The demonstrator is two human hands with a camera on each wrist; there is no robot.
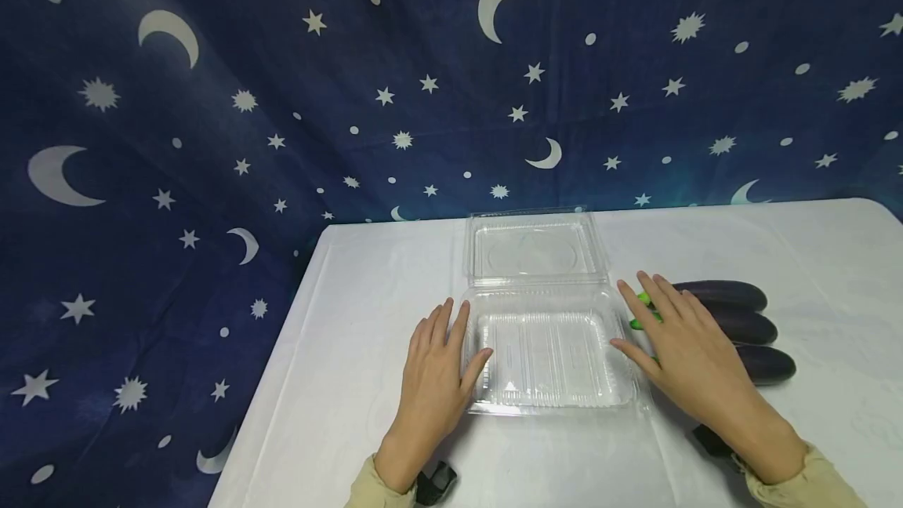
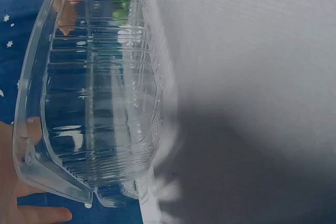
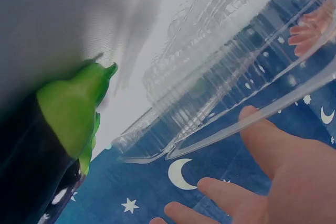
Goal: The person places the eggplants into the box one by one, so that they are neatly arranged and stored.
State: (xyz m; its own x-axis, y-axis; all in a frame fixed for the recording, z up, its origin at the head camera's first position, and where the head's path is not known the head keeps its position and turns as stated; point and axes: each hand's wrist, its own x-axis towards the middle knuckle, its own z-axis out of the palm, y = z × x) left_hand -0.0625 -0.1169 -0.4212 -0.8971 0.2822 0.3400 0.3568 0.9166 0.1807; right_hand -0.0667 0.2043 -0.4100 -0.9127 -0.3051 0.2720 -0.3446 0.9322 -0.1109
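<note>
A clear plastic clamshell container point(image 1: 550, 359) lies opened out on the white table, its lid point(image 1: 532, 249) folded back toward the wall. My left hand point(image 1: 437, 375) is at the container's left rim, fingers extended and thumb over the edge. On the other side my right hand point(image 1: 687, 351) spreads its fingers by the right rim, partly covering three dark eggplants point(image 1: 769, 364) with green stems. In the right wrist view, one eggplant's green cap point(image 3: 68, 108) shows close by, and the thumb is near the container's rim point(image 3: 252, 121). Neither hand holds anything.
The white-covered table point(image 1: 353, 320) reaches back to a dark blue cloth point(image 1: 451, 61) printed with moons and stars. A black strap point(image 1: 436, 483) sits at the left wrist.
</note>
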